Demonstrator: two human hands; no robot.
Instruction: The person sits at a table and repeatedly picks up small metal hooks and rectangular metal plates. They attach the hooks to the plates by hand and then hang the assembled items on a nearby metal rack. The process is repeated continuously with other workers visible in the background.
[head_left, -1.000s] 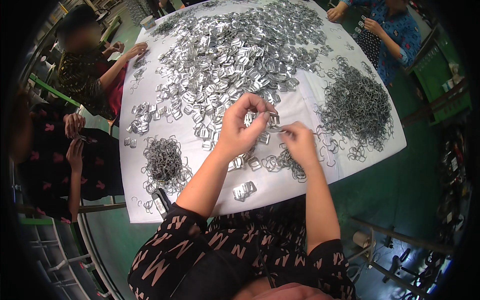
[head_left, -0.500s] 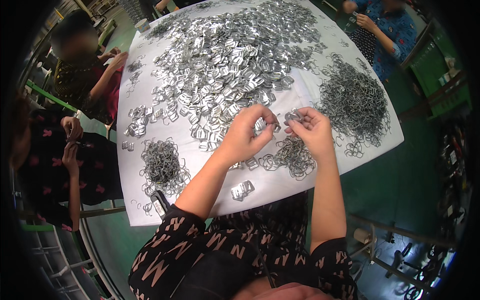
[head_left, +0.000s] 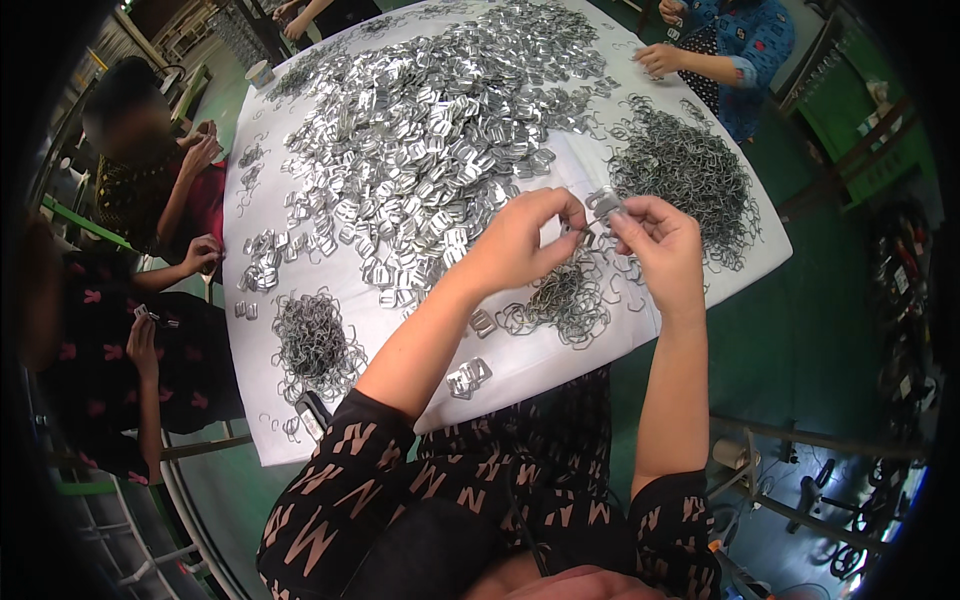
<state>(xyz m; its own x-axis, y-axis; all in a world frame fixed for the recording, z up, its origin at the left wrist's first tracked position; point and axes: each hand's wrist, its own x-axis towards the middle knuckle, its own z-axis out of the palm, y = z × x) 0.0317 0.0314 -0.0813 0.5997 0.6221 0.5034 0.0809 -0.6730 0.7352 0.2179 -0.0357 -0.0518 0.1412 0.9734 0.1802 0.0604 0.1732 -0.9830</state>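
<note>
My right hand (head_left: 657, 245) pinches a flat silver metal buckle (head_left: 603, 203) between thumb and fingers, above the table. Close by on its left, my left hand (head_left: 530, 238) is closed in a pinch at a small metal piece (head_left: 586, 238), perhaps a bent wire hook; the fingers partly hide it. The two hands nearly meet. Below them lies a small heap of bent wire hooks (head_left: 566, 308). A large mound of silver buckles (head_left: 430, 150) spreads across the table beyond my left hand.
More wire hooks form a big pile (head_left: 685, 180) at right and a smaller one (head_left: 312, 335) at left. A few buckles (head_left: 468, 378) and a black-and-white tool (head_left: 313, 415) lie near the front edge of the white-covered table (head_left: 400, 350). Other people work around it.
My right hand has moved right, and the buckle in it now sticks up from the fingertips. My left hand has shifted slightly right, staying beside it. The whole view has shifted a little.
</note>
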